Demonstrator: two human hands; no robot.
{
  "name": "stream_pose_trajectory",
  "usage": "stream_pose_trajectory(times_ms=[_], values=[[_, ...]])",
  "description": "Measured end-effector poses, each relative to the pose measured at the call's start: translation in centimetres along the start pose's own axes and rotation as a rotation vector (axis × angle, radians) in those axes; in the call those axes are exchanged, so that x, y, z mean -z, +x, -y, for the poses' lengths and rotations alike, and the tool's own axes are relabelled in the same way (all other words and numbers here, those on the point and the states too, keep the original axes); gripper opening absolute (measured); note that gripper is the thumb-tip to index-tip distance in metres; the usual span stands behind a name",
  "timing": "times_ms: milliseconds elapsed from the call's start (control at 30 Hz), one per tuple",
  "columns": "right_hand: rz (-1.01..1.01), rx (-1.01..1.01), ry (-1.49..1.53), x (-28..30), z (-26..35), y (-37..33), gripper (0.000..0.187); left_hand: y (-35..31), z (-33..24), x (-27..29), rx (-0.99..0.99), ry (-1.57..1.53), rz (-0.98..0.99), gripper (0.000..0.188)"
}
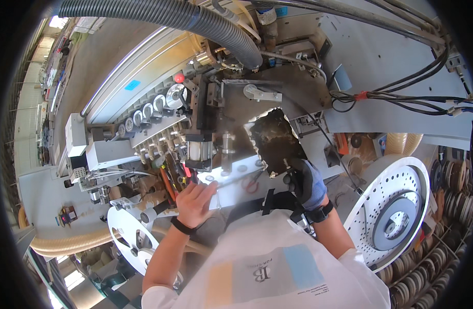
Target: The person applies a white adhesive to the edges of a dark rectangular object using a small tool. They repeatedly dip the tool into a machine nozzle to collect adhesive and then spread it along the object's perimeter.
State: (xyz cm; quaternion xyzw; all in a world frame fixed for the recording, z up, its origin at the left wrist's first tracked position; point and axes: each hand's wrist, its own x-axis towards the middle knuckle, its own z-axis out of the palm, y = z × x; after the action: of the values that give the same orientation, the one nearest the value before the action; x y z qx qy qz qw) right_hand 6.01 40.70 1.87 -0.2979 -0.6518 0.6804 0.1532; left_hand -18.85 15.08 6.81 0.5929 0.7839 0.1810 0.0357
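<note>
My left hand [195,205], bare, lies with its fingers stretched out at the left end of a white plate [226,176] that has round fittings on it. Whether the fingertips press on the plate or just hover by it is hard to see. My right hand [311,186] wears a grey-blue glove and is wrapped around a black handheld tool [293,180] with a short brass-coloured tip. That tip points at the near edge of a ragged, dark rectangular opening [277,141] in the machine. Red-handled scissors [251,186] appear near the plate.
A machine head with a black-and-silver cylinder [199,150] stands ahead of my left hand. A ribbed grey hose [169,15] crosses above. To the right are a large perforated white reel [391,221], hanging black cables [401,95] and racked rolls [455,201]. Another white reel [131,237] is at left.
</note>
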Motion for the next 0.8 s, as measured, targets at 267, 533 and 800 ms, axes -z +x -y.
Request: stream_pose_trajectory(times_ms=[267,533,800], values=[[0.006,0.034,0.081,-0.9,-2.3,-0.1,0.038,-0.6,0.3,-0.5,-0.035,-0.051,-0.009,0.048],[-0.198,-0.492,1.062,0.5,-1.4,2.8,0.017,-3.5,1.6,-0.2,0.075,-0.076,0.183,0.042],[-0.225,-0.260,0.493,0.3,-0.7,3.1,0.025,-2.9,-2.8,0.7,0.700,-1.089,0.337,0.032]])
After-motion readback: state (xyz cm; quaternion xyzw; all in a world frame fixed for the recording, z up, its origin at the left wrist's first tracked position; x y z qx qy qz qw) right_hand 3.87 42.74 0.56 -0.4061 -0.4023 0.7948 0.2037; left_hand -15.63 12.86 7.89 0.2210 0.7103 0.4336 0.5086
